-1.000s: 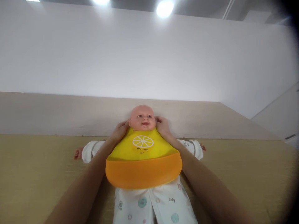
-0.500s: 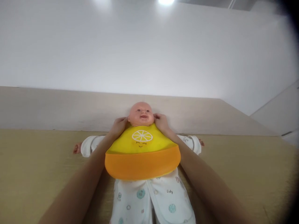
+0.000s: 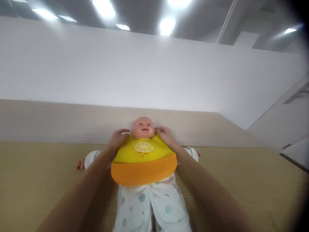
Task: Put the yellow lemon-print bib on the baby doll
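A baby doll lies on its back, arms spread, dressed in a white printed outfit. Across its chest rests a yellow bib with an orange pocket at the lower edge and a white citrus-slice print. My left hand is at the bib's upper left edge beside the doll's neck, fingers stretched out and thumb low against the bib. On the other side my right hand touches the bib's upper right edge, its fingers extended towards the doll's cheek. The neck straps are hidden behind the doll.
The doll lies on a wood-toned tabletop. A pale panel runs along its back edge, with a white wall behind. Ceiling lights shine above.
The camera has tilted up, showing more ceiling. My left hand has drawn slightly away from the doll's head, its fingers straighter. My right hand stays beside the neck with fingers more extended.
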The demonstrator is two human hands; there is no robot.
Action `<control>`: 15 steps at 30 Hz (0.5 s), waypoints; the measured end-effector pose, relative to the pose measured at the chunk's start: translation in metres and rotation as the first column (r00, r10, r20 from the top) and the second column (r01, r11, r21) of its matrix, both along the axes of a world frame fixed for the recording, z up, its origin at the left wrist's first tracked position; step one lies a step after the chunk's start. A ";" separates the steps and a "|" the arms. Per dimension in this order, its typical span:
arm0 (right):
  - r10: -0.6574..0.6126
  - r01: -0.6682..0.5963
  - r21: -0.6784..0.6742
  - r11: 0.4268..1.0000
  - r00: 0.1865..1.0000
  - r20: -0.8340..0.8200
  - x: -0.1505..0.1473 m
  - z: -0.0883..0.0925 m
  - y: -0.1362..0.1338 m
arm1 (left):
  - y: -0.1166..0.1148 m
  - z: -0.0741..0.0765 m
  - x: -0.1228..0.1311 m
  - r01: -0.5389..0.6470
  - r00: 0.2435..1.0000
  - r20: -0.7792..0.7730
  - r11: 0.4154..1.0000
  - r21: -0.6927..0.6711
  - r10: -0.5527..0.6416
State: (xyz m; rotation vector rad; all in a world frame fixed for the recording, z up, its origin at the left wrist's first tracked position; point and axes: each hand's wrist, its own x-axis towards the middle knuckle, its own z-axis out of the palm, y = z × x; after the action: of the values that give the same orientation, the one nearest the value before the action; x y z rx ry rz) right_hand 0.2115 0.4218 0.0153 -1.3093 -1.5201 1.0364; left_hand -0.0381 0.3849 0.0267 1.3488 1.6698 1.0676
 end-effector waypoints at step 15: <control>0.287 -0.361 -0.160 0.919 0.889 -0.358 0.053 0.020 -0.137 | -0.142 0.038 -0.008 0.100 0.939 0.329 0.995 0.011 -0.098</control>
State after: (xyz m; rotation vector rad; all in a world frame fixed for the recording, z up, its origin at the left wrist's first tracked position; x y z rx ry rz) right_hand 0.2643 0.2853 0.0357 -0.9747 -1.4212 1.5972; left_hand -0.0457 0.2433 0.0648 1.1627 1.3443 1.1560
